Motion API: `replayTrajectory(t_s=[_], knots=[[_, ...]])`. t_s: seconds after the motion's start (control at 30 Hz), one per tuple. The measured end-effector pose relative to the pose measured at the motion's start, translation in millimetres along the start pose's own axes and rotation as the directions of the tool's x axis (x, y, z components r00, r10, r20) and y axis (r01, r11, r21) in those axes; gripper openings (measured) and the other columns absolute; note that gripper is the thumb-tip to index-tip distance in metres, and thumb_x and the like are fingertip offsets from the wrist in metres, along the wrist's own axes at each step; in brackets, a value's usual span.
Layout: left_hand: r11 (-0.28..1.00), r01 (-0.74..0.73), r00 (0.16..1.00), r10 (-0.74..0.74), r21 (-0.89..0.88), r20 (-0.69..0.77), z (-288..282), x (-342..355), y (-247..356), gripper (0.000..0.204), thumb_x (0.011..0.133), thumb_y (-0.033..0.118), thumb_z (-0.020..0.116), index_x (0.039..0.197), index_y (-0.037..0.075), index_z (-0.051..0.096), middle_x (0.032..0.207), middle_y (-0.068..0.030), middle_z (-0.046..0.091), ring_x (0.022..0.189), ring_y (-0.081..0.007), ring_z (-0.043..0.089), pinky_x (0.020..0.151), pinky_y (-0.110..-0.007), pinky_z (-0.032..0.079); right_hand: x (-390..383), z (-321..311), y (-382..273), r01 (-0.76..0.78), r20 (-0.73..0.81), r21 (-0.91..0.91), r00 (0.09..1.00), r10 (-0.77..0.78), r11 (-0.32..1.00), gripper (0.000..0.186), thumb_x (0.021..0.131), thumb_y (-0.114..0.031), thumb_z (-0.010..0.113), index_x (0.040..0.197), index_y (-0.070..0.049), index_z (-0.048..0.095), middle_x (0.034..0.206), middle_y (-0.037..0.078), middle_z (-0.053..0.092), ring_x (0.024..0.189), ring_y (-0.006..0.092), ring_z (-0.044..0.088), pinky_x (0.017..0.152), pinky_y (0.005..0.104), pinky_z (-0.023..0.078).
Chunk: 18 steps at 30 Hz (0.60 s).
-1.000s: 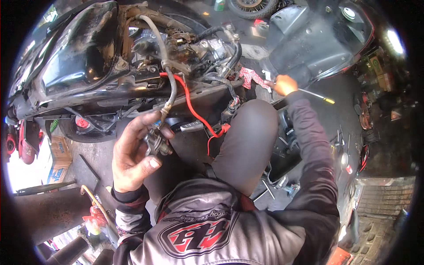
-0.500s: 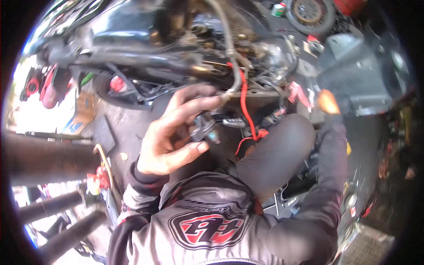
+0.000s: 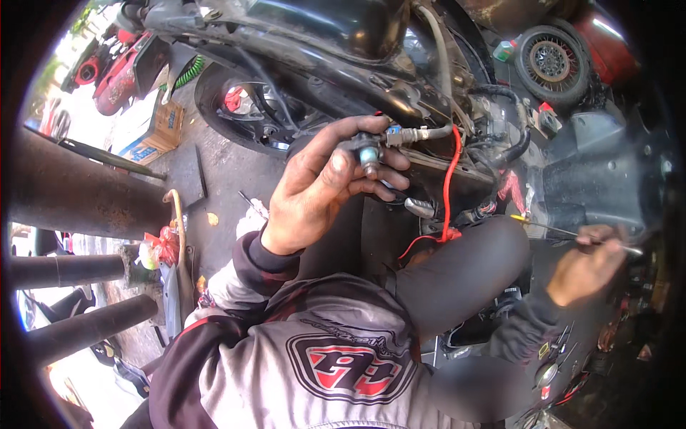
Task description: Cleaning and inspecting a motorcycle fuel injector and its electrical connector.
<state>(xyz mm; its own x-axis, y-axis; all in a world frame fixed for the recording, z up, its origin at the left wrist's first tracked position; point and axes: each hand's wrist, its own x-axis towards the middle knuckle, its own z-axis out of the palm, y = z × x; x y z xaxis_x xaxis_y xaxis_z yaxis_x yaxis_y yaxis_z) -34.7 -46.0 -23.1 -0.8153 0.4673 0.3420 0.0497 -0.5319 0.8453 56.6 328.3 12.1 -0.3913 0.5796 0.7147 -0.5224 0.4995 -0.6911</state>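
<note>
Head view, and here's the left hand (image 3: 314,187) out to the left of the red cable (image 3: 451,179), thumb and fingers closed on a small metal fitting (image 3: 366,151): dull, grimy body, smooth round teal band, stubby narrow nose. That nose points down toward the wearer's lap, the short axis nearly upright in the view, tipped only a touch. At its cable side comes a blue clip (image 3: 393,133), and then the hose (image 3: 444,79), grey, matte and rubbery, running sideways to the cable's upper end before bending up and away beside the glossy black motorbike (image 3: 321,28) beyond the cable. Over to the right of the cable, the right hand (image 3: 586,272), a little blurred, is wrapped around a thin tool (image 3: 554,229), straight, slim and metallic. Its long axis slants gently downward left to right, yellow end aimed back at the cable, shiny metal end away from it. Below the cable's lower end, dark cloth stretches smoothly over the bent knee (image 3: 471,275); the cable itself is slick, bright plastic, curving softly.
</note>
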Motion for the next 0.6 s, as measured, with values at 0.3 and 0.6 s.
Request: replayTrajectory(t_s=[0.3,0.6], knots=[[0.941,0.138,0.990,-0.142,-0.310,0.011,-10,2,6,0.055,0.107,0.043,0.034,0.144,0.002,0.038,0.122,-0.0347,0.059,0.105,-0.0378,0.067,0.089,-0.041,0.055,47,-26,-42,0.048,-0.013,0.087,0.999,-0.047,0.995,0.036,0.108,-0.031,0.044,0.110,0.005,0.047,0.072,0.001,0.035,0.059,0.0100,0.032,0.055,0.0238,0.031],[0.849,0.190,0.968,-0.078,-0.493,0.238,15,19,21,0.057,0.103,0.029,0.049,0.148,-0.002,0.034,0.129,-0.0348,0.056,0.114,-0.0414,0.064,0.097,-0.045,0.053,-32,27,-17,-0.279,0.047,0.148,0.960,0.275,0.949,0.046,0.104,-0.041,0.053,0.124,0.000,0.050,0.074,-0.001,0.046,0.059,0.0052,0.042,0.051,0.0185,0.036]])
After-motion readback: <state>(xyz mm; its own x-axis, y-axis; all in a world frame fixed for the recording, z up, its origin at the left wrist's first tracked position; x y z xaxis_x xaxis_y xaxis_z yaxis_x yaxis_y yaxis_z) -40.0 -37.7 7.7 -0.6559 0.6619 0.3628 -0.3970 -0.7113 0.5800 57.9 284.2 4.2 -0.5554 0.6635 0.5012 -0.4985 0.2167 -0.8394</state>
